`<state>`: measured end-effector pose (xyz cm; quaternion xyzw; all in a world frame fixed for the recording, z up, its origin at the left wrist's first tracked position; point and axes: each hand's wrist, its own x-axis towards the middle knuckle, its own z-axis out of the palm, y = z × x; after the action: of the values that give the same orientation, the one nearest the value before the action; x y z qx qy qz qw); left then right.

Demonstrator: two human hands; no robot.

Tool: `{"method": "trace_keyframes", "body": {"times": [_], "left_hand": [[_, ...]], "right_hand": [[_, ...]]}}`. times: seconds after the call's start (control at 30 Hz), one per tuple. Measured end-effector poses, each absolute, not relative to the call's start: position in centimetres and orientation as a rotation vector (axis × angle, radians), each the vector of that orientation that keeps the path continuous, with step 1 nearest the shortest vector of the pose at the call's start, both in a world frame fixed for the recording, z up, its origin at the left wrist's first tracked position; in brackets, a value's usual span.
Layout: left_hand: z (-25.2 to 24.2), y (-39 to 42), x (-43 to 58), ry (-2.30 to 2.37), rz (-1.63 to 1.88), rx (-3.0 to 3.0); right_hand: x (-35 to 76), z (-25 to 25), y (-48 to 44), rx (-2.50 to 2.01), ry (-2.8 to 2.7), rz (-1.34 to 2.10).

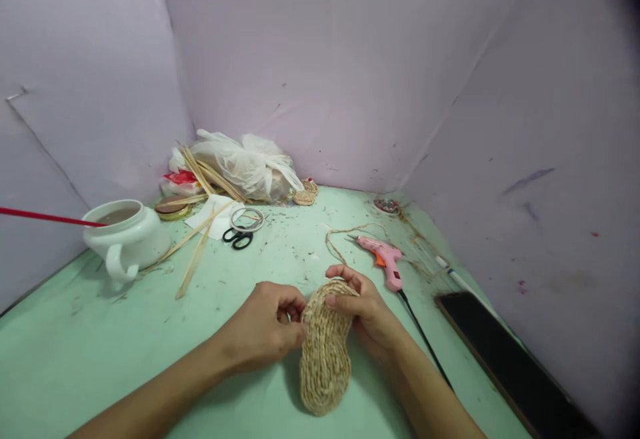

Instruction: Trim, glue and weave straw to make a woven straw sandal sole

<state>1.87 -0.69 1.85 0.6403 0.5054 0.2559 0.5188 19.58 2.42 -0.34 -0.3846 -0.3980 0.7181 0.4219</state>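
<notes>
While both hands pinch the oval woven straw pad (324, 352), lower centre on the green worktop (100, 359), left hand (265, 329) grip is closed on its edge, right hand (367, 312) grip over its top. Risk: slipped pinch could loosen coil; pink glue gun (386, 260) near right hand, burn possible.

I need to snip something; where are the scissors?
Head view: the scissors lie on the table left of centre, between the white cup and the pink glue gun, beyond the left hand gripping the woven sole.
</notes>
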Motion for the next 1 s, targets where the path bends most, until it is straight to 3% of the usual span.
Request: {"method": "trace_keyframes", "body": {"times": [0.5,0.73,1.0], "left_hand": [[1.8,0.1,1.9,1.275,0.622,1.225],[0.5,1.4,1.2,1.302,0.659,1.07],[0.0,1.9,0.7,1.283,0.658,1.052]], "right_hand": [[19.0,-0.2,2.2,-1.061,-1.045,1.805],[20.1,-0.5,3.5,-1.215,-0.903,1.58],[21.0,-0.4,4.0,-1.164,-0.861,1.578]]}}
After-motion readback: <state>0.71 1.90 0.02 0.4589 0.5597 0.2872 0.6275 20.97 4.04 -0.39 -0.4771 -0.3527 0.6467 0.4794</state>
